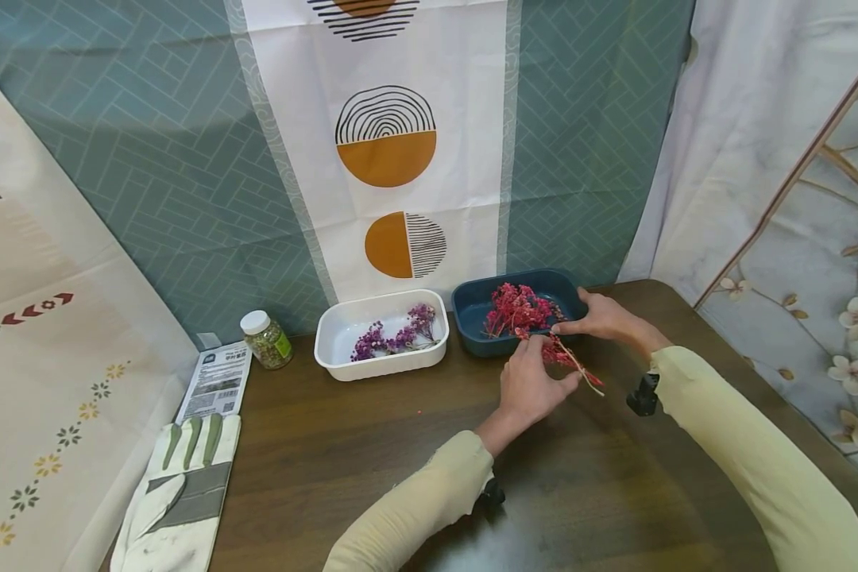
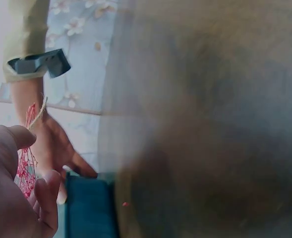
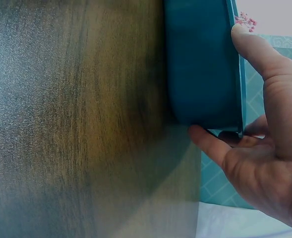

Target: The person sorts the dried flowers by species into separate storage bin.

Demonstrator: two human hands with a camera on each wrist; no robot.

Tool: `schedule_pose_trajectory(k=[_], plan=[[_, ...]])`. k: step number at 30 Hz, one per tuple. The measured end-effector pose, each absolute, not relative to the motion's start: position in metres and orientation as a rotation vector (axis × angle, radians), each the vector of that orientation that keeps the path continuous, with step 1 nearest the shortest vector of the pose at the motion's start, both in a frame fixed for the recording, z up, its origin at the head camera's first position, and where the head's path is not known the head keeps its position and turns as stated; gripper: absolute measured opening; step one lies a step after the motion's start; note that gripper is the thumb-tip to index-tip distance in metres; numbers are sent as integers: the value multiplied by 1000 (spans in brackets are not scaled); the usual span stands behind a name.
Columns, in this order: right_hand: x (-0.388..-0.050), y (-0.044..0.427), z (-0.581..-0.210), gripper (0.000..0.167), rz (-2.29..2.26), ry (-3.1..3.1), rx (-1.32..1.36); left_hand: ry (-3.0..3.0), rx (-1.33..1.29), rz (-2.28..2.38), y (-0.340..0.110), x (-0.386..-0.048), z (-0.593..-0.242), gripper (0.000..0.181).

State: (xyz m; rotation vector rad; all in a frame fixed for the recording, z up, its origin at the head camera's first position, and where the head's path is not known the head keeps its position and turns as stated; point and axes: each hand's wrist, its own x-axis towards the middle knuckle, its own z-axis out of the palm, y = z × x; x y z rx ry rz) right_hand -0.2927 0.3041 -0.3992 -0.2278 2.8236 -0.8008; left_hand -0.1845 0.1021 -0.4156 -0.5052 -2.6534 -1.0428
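Note:
In the head view, my left hand point(image 1: 527, 385) holds a small bunch of reddish-pink dried flowers point(image 1: 561, 354) between thumb and fingers, at the front wall of a dark blue container point(image 1: 481, 345). Its stems point toward the lower right, and a pale one sticks out furthest. More pink dried flowers point(image 1: 518, 308) lie inside that container. My right hand point(image 1: 608, 319) grips the container's right end. The right wrist view shows the thumb at the rim of the blue wall point(image 3: 205, 64) and the fingers around its end. The left palm partly hides the bunch point(image 2: 28, 171) in the left wrist view.
A white container point(image 1: 382, 372) with purple dried flowers point(image 1: 403, 338) stands left of the blue one. Farther left are a white-lidded jar point(image 1: 268, 342), a printed packet point(image 1: 216, 380) and a work glove point(image 1: 186, 496). Patterned cloth point(image 1: 579, 143) hangs behind the wooden table point(image 1: 343, 445).

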Motion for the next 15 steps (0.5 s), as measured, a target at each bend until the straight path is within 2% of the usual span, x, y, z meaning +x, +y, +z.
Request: schedule_pose_trajectory(k=[15], plan=[[-292,304,-398,114,-784,2849,-269,-2640,-312,-961,81,-235,-393,62]])
